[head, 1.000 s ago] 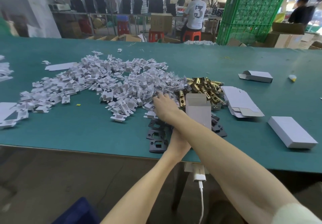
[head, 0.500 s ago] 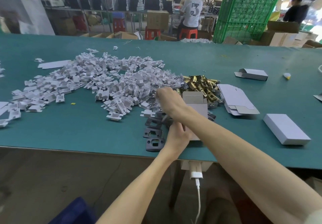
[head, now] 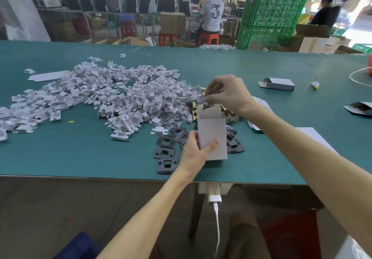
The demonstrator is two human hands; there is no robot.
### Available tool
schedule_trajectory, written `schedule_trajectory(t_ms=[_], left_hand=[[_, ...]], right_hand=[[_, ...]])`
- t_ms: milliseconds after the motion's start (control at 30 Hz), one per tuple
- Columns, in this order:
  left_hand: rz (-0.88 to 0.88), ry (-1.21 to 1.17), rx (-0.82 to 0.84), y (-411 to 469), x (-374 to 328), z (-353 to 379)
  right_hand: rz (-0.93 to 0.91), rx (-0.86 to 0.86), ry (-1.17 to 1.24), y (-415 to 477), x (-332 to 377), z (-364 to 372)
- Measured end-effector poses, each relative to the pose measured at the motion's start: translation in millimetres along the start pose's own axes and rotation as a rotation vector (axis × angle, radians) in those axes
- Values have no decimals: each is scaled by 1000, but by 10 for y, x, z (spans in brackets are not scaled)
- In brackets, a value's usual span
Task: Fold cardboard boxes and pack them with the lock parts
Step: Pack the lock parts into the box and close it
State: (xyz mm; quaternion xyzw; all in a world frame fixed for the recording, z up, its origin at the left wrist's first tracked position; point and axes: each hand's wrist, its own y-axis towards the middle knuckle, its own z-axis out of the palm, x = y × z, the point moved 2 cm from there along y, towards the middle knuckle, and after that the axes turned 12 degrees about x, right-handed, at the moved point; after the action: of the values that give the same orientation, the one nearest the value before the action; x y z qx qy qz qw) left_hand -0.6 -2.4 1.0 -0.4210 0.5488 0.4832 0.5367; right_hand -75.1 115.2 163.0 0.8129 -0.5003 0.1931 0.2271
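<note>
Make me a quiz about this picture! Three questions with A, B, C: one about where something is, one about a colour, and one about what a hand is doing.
1. Where are the dark plates?
A) in a green crate
B) on the table beside the grey box
C) on the floor

2. What colour is the table top?
A) red
B) yellow
C) teal

3. What is the left hand doing?
A) gripping the grey box
B) lying flat
C) holding a cable

Answers:
1 B: the plates lie on the table around the box's base.
2 C: the bare top is teal.
3 A: its fingers and thumb wrap the box, while the right hand pinches a small bag over the box's open top.
</note>
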Motion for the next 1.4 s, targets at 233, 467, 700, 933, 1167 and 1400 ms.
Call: schedule_trajectory(t_ms=[233, 467, 700, 933, 1167, 1400], left_hand=[[-8, 22, -10, 4, 11, -15], [-4, 22, -8, 15, 30, -21], [-10, 21, -12, 22, 42, -11], [-7, 30, -18, 16, 65, 14], [-10, 21, -24, 8, 52, 21], [-5, 15, -15, -5, 48, 26]], right_hand=[[-93, 144, -246, -179, -156, 180], [-146, 225, -491, -202, -204, 223], [-198, 227, -631, -286, -225, 256], [-110, 300, -653, -334, -251, 226], [-108, 286, -658, -349, -191, 241], [-228, 207, -615, -399, -122, 297]])
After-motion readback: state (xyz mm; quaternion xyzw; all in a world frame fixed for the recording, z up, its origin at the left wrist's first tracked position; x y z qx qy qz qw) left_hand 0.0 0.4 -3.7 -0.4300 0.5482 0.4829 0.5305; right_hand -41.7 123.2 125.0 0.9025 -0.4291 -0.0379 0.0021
